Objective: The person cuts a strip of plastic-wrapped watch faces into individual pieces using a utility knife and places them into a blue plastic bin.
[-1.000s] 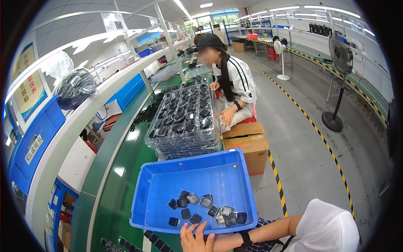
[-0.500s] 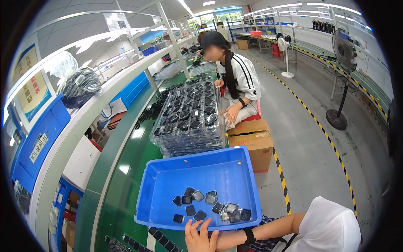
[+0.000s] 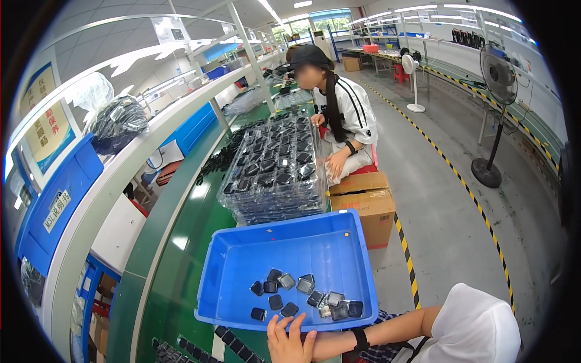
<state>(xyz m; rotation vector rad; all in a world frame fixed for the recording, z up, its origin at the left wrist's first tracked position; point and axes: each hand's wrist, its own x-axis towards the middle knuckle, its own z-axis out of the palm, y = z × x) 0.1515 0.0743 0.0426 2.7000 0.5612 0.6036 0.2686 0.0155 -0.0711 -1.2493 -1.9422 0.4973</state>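
Note:
My right hand (image 3: 292, 342) reaches in from the lower right, with a black wristband and a white sleeve (image 3: 478, 330) behind it. Its fingers are spread and rest against the near rim of a blue plastic bin (image 3: 242, 254), holding nothing that I can see. Several small dark square parts (image 3: 289, 295), some in clear wrapping, lie loose on the bin's floor just beyond the fingers. My left hand is out of view.
Behind the bin stands a stack of clear trays (image 3: 275, 169) filled with dark parts, on a green conveyor bench (image 3: 175, 242). A seated person in a black cap and white jacket (image 3: 348, 118) works further along. Cardboard boxes (image 3: 363, 202) stand beside the bench, a floor fan (image 3: 493, 115) to the right.
My right hand stays at the bin's near rim, barely shifted. The view has swung a little, so the bin and trays sit slightly further right.

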